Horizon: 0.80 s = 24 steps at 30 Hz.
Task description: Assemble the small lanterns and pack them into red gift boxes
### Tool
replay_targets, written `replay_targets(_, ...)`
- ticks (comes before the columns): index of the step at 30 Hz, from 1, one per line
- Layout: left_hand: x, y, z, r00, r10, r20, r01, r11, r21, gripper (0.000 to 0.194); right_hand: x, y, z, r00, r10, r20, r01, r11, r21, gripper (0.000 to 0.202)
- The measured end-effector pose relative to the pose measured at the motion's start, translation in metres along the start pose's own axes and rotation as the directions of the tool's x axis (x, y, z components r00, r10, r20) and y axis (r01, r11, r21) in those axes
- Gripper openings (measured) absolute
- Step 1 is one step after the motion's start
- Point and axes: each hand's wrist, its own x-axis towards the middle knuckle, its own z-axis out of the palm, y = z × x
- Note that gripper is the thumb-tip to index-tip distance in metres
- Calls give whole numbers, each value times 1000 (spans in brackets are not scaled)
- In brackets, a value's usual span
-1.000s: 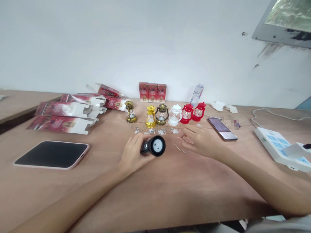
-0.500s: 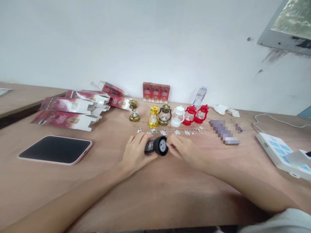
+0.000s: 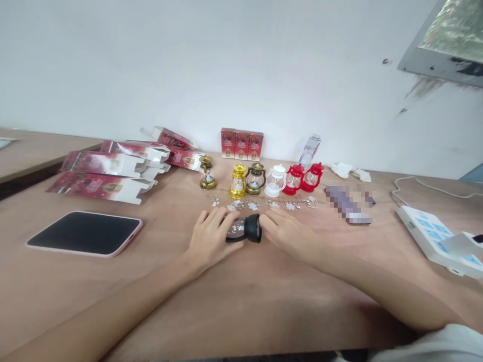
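Note:
My left hand (image 3: 210, 235) is closed around the top end of a small black lantern (image 3: 252, 229), which lies on its side with its base turned to the right. My right hand (image 3: 284, 231) has its fingers pinched together at the lantern's base; whatever they hold is hidden. Just beyond both hands, small metal pieces and white bits (image 3: 253, 205) lie in a row. Behind these stand a gold lantern (image 3: 238, 187), a white lantern (image 3: 275, 182), two bronze-coloured ones (image 3: 207, 176) and two red ones (image 3: 293, 181).
Flattened red boxes (image 3: 98, 186) are piled at the left, and three red boxes (image 3: 235, 144) stand by the wall. A tablet or phone (image 3: 85, 233) lies at front left. Toward the right are a bottle (image 3: 310, 149), crumpled tissue (image 3: 341, 169) and a white power strip (image 3: 433, 236).
The black lantern's base has turned from facing me to facing more toward the right, so more of its side shows. My right fingers remain close against the base.

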Motion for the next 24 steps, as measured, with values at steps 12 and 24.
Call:
replay_targets(12,-2,0,-2,1000,-31,-3,30,993,-113,34,1,3,1,976,90,-199,-31,959,283,19)
replay_targets(24,2,4,-7,993,-104,-51,83,947,-310,37,3,5,-14,932,210,-296,-12,833,553,10)
